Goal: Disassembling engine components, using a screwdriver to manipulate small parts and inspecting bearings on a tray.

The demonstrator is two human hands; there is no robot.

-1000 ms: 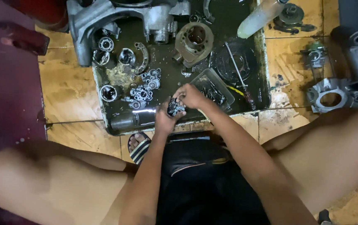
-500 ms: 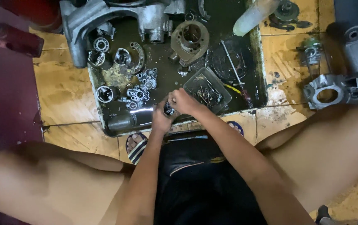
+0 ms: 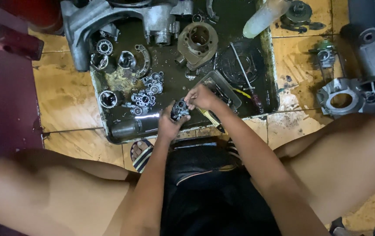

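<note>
Both hands worked over the oily tray's (image 3: 271, 65) near edge: left hand (image 3: 168, 126) cradling a small dark carburettor-like part (image 3: 179, 109), right hand (image 3: 202, 97) pinching its top. Barely shifted within a second, so fitting apparently continued.

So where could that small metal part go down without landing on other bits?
Bare floor tiles lie left of the oily tray, and more between the tray and the round housing. Inside the tray it is crowded. Both hands, left hand and right hand, hold the small metal part.
</note>
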